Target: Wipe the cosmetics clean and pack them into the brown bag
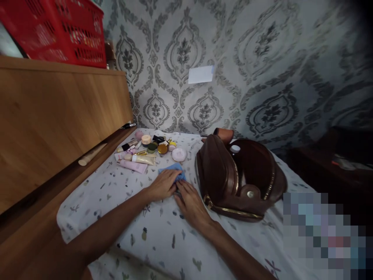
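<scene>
A blue cloth (171,168) is bunched between my two hands on the white printed sheet (128,217). My left hand (163,185) is closed on the cloth, its fingers curled over the near side. From the right, my right hand (192,204) reaches in with its fingers pressed against the cloth's lower edge. Whether something lies inside the cloth is hidden by the fingers. Just beyond are a round pale compact (178,154), a cream tube (145,159), a pink tube (134,166) and a gold-rimmed round jar (162,149).
A brown leather bag (221,171) stands unzipped on the right, a white bottle cap (235,149) showing inside. Several more cosmetics lie in a cluster at the back left. A wooden cabinet (64,112) with a red basket (72,35) borders the left; a patterned wall (180,101) closes the back.
</scene>
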`<action>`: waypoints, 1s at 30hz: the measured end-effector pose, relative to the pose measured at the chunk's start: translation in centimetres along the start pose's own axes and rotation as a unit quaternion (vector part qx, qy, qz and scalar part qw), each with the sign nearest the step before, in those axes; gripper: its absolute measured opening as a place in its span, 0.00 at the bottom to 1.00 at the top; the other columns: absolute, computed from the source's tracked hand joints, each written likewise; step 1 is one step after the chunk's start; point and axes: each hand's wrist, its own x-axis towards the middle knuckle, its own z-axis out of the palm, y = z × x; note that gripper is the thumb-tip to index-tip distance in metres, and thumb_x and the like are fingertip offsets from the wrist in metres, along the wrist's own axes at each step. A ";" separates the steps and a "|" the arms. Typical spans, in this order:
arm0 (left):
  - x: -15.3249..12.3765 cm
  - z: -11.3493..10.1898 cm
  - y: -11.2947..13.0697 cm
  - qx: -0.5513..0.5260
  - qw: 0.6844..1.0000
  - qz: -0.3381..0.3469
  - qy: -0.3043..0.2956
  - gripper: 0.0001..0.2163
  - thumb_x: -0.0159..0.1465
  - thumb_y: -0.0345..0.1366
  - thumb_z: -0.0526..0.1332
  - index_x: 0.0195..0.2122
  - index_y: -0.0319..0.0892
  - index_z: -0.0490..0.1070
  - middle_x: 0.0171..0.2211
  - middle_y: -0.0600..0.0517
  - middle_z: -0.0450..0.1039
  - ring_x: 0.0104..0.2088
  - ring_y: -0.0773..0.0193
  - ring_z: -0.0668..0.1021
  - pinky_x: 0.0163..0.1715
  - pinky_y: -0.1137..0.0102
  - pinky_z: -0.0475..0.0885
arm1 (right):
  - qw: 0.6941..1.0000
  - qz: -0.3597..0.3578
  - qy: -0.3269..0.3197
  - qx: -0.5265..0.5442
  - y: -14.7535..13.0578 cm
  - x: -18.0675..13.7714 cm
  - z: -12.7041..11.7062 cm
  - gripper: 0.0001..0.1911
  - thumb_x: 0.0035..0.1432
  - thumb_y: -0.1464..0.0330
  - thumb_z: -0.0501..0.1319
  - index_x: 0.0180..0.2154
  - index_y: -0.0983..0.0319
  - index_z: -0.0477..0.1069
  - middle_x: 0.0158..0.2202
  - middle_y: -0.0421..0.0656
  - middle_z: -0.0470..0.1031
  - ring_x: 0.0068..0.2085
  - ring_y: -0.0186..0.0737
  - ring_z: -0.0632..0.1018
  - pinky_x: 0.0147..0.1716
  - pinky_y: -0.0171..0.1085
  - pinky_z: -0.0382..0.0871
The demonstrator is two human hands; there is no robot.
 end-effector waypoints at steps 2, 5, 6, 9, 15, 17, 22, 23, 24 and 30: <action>-0.1 -0.4 0.2 -0.013 1.000 -0.005 0.003 0.24 0.63 0.30 0.56 0.62 0.42 0.62 0.58 0.40 0.70 0.59 0.51 0.71 0.60 0.56 0.66 | 1.000 -0.001 0.005 -0.003 0.1 0.0 0.2 0.24 0.66 0.67 0.53 0.59 0.72 0.69 0.60 0.60 0.71 0.62 0.58 0.72 0.62 0.56 0.66; -0.2 -0.4 0.2 -0.036 0.998 -0.023 0.038 0.19 0.66 0.30 0.54 0.58 0.43 0.65 0.55 0.42 0.72 0.57 0.54 0.73 0.59 0.59 0.68 | 1.000 -0.005 0.012 -0.010 0.2 -0.1 0.3 0.23 0.65 0.68 0.54 0.58 0.71 0.70 0.59 0.60 0.72 0.61 0.58 0.72 0.61 0.56 0.68; -0.2 -0.3 0.1 -0.039 0.998 -0.030 0.050 0.17 0.67 0.31 0.53 0.57 0.43 0.66 0.53 0.43 0.73 0.55 0.55 0.74 0.57 0.60 0.69 | 1.000 -0.009 0.013 -0.012 0.2 -0.1 0.2 0.23 0.65 0.68 0.54 0.58 0.71 0.71 0.59 0.61 0.72 0.61 0.58 0.72 0.61 0.56 0.68; -0.2 0.0 0.0 -0.026 0.996 -0.037 0.074 0.13 0.70 0.32 0.51 0.52 0.44 0.69 0.48 0.45 0.75 0.50 0.57 0.76 0.53 0.62 0.71 | 0.999 -0.021 0.023 -0.018 0.2 -0.2 0.2 0.22 0.66 0.68 0.54 0.57 0.70 0.71 0.59 0.60 0.72 0.61 0.57 0.72 0.61 0.57 0.68; 0.0 -0.5 -0.8 0.083 0.991 -0.026 0.102 0.12 0.68 0.29 0.52 0.49 0.41 0.71 0.46 0.44 0.75 0.48 0.56 0.75 0.53 0.61 0.71 | 0.999 -0.033 0.030 -0.014 0.5 -0.4 0.3 0.22 0.66 0.69 0.53 0.58 0.69 0.70 0.59 0.59 0.72 0.61 0.56 0.72 0.60 0.57 0.69; 0.0 -1.4 -1.7 0.155 0.980 -0.054 0.110 0.13 0.68 0.28 0.51 0.50 0.39 0.71 0.48 0.42 0.75 0.51 0.54 0.74 0.56 0.57 0.68 | 0.999 -0.034 0.028 -0.012 0.6 -0.5 0.3 0.22 0.66 0.68 0.53 0.58 0.69 0.70 0.59 0.59 0.72 0.62 0.56 0.72 0.60 0.57 0.69; -0.8 -4.1 -5.3 0.317 0.899 -0.276 0.126 0.19 0.71 0.36 0.51 0.60 0.34 0.66 0.63 0.33 0.63 0.65 0.42 0.63 0.62 0.44 0.56 | 1.000 -0.019 0.016 0.005 0.5 -0.5 0.3 0.23 0.66 0.68 0.53 0.58 0.70 0.70 0.60 0.59 0.71 0.62 0.56 0.71 0.61 0.56 0.67; -1.0 -4.5 -5.9 0.328 0.880 -0.322 0.116 0.21 0.71 0.39 0.50 0.62 0.33 0.65 0.65 0.31 0.61 0.66 0.40 0.61 0.62 0.42 0.56 | 1.000 -0.017 0.016 0.009 0.5 -0.5 0.2 0.23 0.66 0.68 0.53 0.58 0.70 0.70 0.60 0.59 0.71 0.62 0.56 0.71 0.61 0.56 0.67; -1.3 -4.9 -6.3 0.331 0.867 -0.358 0.102 0.23 0.72 0.41 0.50 0.63 0.33 0.63 0.65 0.30 0.61 0.67 0.39 0.60 0.62 0.41 0.56 | 1.000 -0.016 0.017 0.013 0.5 -0.5 0.1 0.23 0.66 0.68 0.53 0.58 0.70 0.71 0.59 0.59 0.71 0.62 0.56 0.71 0.61 0.56 0.67; -1.7 -6.0 -6.2 0.325 0.860 -0.392 0.038 0.20 0.72 0.42 0.50 0.57 0.35 0.68 0.56 0.33 0.69 0.58 0.41 0.70 0.56 0.45 0.63 | 0.999 -0.018 0.028 0.041 0.3 -0.4 -0.2 0.21 0.66 0.68 0.53 0.57 0.68 0.72 0.58 0.58 0.73 0.60 0.54 0.72 0.60 0.55 0.68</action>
